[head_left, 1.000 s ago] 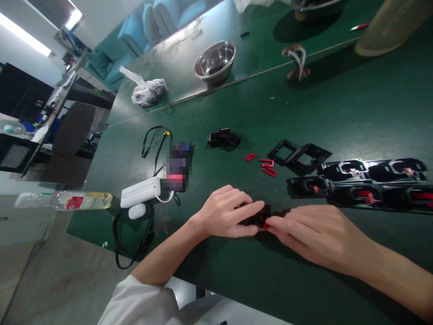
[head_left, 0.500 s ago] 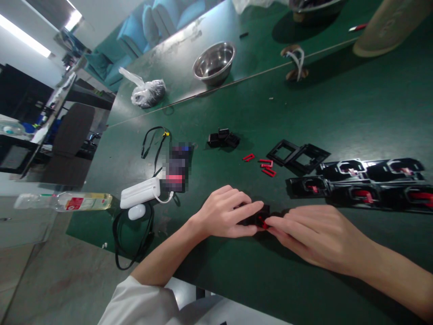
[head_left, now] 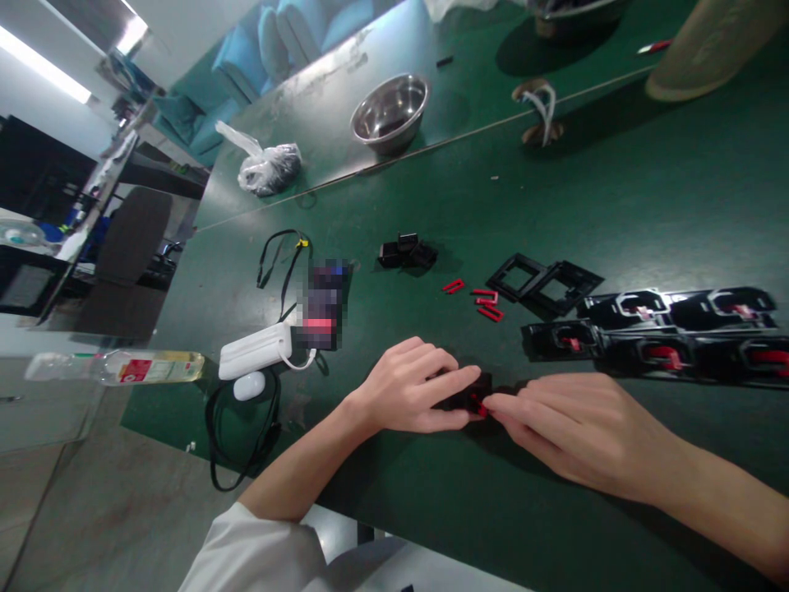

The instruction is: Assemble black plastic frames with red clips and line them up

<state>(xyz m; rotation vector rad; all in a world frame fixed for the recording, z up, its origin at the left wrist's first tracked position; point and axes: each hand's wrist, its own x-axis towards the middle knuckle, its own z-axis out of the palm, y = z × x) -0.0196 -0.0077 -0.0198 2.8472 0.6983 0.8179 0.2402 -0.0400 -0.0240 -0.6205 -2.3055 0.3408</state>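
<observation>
My left hand [head_left: 419, 386] is closed around a small black plastic part [head_left: 459, 399] low on the green table, its fingers hiding much of it. At the part's right end sits a red piece [head_left: 479, 404], pinched by the fingertips of my right hand [head_left: 573, 427]. Beyond my hands lie several loose red clips [head_left: 485, 298], two black square frames [head_left: 546, 285] that overlap, and a small cluster of black blocks [head_left: 407, 252]. Black assemblies with red pieces inside [head_left: 647, 333] stand in rows at the right.
A phone [head_left: 324, 304], a white power bank [head_left: 256, 351] and black cords lie at the left. Farther back are a metal bowl [head_left: 390, 115], a plastic bag [head_left: 269, 168] and a cable hole [head_left: 542, 113]. A bottle [head_left: 151, 367] is at the far left.
</observation>
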